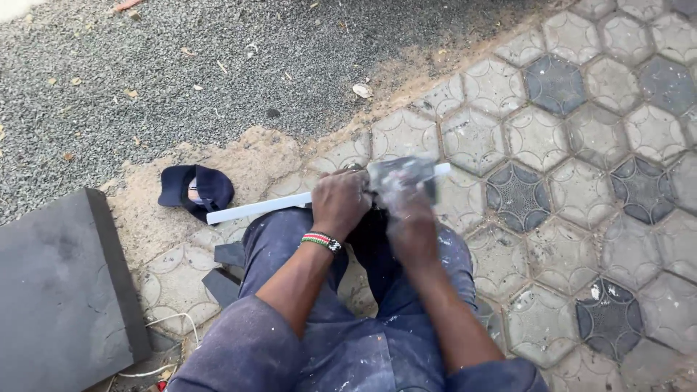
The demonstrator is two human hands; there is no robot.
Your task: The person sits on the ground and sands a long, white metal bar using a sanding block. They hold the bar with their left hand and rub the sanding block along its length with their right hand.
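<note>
Scanning order: left edge to right edge of the head view.
Slab (62,290): dark grey, flat, lower left corner, lying partly on the gravel (181,65) and partly on the paving.
Cable (170,341): thin, white, runs out from beside the slab's right edge.
Cap (197,190): dark blue, lies on sandy ground, just left of the strip's left end, apart from both hands.
Offcuts (226,270): two small dark flat pieces on the paving beside the person's left knee.
Strip (258,207): long, narrow, white, lies nearly level across the lap, rising slightly to the right; its left end sticks out past the knee, its right end shows beyond the hands.
Left hand (340,203): forearm reaches forward from lower centre, beaded wristband (321,241) at the wrist, knuckles up, fingers curled down over the strip in a closed grip near its middle.
Right hand (408,218): forearm reaches forward and slightly inward, hand blurred, closed around the grey block; finger detail cannot be told.
Block (403,174): grey, flat, blurred, sits on top of the strip's right portion, touching it, directly right of the left hand.
Trousers (348,348): blue, paint-flecked, knees drawn up under the strip.
Paving (581,181): hexagonal tiles, light and dark grey, fills the right half of the view.
</note>
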